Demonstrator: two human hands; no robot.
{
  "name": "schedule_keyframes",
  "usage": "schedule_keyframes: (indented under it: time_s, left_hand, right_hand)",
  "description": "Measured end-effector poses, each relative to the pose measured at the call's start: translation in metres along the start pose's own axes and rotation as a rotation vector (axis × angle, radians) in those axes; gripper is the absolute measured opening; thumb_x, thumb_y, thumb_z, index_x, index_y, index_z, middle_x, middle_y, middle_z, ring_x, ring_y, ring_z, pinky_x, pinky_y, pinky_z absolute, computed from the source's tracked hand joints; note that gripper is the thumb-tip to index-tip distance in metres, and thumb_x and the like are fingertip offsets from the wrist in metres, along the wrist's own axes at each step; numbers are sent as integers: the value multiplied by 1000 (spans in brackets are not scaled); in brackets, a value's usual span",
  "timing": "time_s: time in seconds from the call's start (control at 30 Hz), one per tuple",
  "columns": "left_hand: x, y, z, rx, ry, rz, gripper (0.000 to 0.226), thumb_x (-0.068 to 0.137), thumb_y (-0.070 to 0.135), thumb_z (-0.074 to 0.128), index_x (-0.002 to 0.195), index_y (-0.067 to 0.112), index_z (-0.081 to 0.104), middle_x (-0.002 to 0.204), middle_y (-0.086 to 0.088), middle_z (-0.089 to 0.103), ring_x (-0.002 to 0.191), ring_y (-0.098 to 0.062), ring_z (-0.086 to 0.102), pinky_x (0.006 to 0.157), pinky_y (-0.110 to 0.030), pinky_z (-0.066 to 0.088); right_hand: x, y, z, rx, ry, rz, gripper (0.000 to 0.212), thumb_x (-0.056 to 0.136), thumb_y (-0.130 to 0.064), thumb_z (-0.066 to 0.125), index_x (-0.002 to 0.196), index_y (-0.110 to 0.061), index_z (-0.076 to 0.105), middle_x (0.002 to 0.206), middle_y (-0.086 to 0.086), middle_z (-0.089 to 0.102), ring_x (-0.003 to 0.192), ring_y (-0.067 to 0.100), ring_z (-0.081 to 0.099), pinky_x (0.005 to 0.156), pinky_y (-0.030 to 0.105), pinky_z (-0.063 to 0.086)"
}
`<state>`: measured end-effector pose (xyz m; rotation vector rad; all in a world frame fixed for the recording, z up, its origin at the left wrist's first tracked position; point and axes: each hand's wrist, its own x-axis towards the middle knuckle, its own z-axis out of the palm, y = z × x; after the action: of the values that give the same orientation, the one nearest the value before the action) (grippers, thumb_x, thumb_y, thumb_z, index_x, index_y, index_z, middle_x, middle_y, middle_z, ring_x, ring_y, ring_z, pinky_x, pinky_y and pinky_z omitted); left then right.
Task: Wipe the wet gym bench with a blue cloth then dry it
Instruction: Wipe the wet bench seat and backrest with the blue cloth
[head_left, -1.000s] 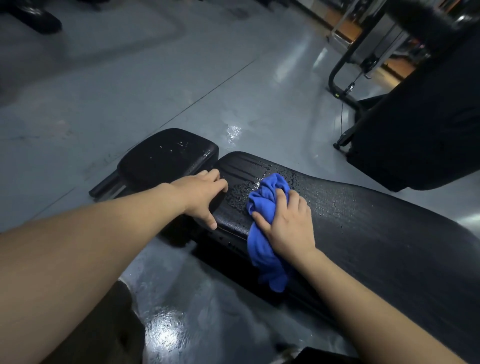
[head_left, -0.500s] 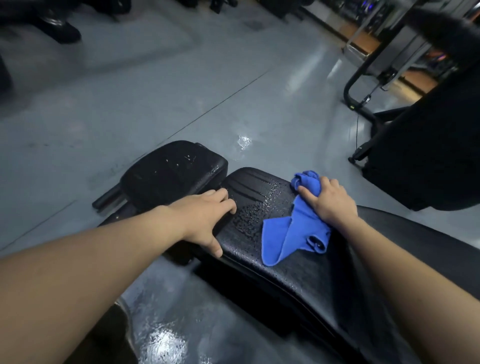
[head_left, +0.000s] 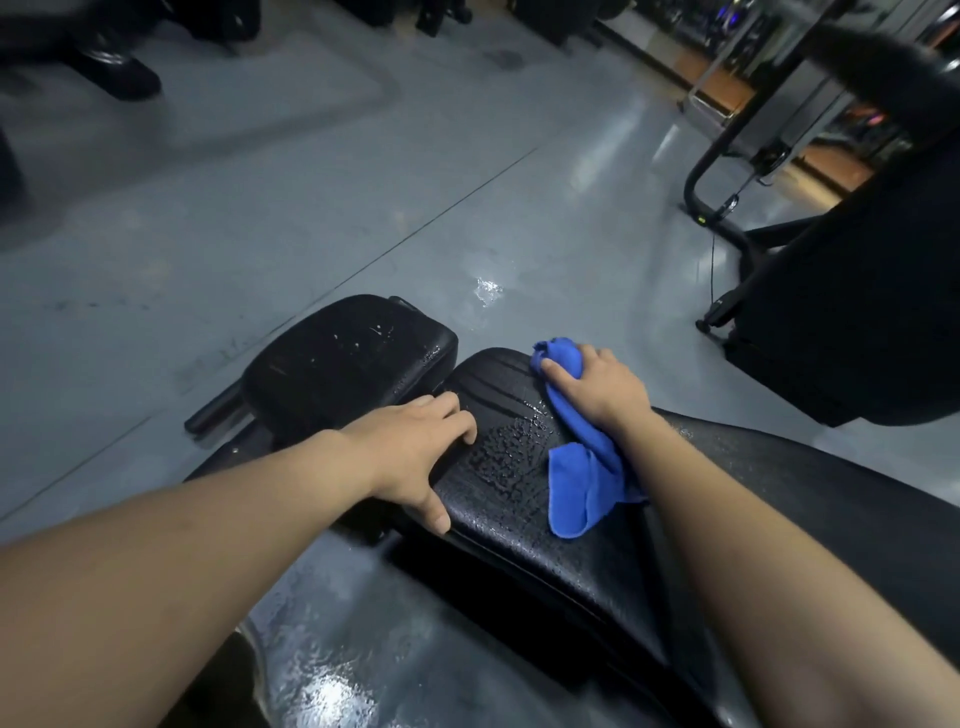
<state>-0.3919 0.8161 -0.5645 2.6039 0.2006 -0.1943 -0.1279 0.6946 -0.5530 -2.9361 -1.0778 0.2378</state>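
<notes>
Hands (head_left: 602, 387) (head_left: 415, 447) on wet bench (head_left: 498, 483), right one on blue cloth (head_left: 587, 467)

Wet black gym bench (head_left: 519, 499) pad and soft blue cloth (head_left: 582, 483).
The pad looks like ribbed, textured vinyl, glossy with beaded water near its end. The cloth is matt, plush fabric. The grey floor (head_left: 311, 218) is smooth and shiny.

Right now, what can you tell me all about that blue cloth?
The blue cloth looks soft, like microfibre, crumpled and folded. It lies on the black bench pad, which is beaded with water. The right hand presses its far end near the pad's top edge; its loose end trails toward the camera.
</notes>
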Motion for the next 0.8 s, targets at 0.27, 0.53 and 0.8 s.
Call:
schedule_keyframes:
  time_s: [0.27,0.53,0.8]
  left_hand:
    - [-1,-2,2,37,23,8,90,57,59,85,130,33,40,120,11,34,113,-10,38,93,-35,46]
    - [-28,-46,-2,55,5,-166,61,70,42,84,116,28,45,112,9,39,108,-13,40,91,-37,45]
    - [-29,-46,2,74,87,-343,39,80,27,74,103,21,43,105,3,33,111,-22,45,82,-32,39]
  right_hand:
    - [27,-82,27,-55,-35,-301,77,89,-74,41,147,-24,38,137,8,44,123,32,44,102,46,42]
    - [-8,-87,35,-93,24,-563,76,93,-66,46,151,-17,37,145,11,40,133,31,35,116,38,25]
    - [-109,-90,42,-37,39,-822,79,87,-64,49,145,-10,46,141,17,46,131,35,40,118,42,27]
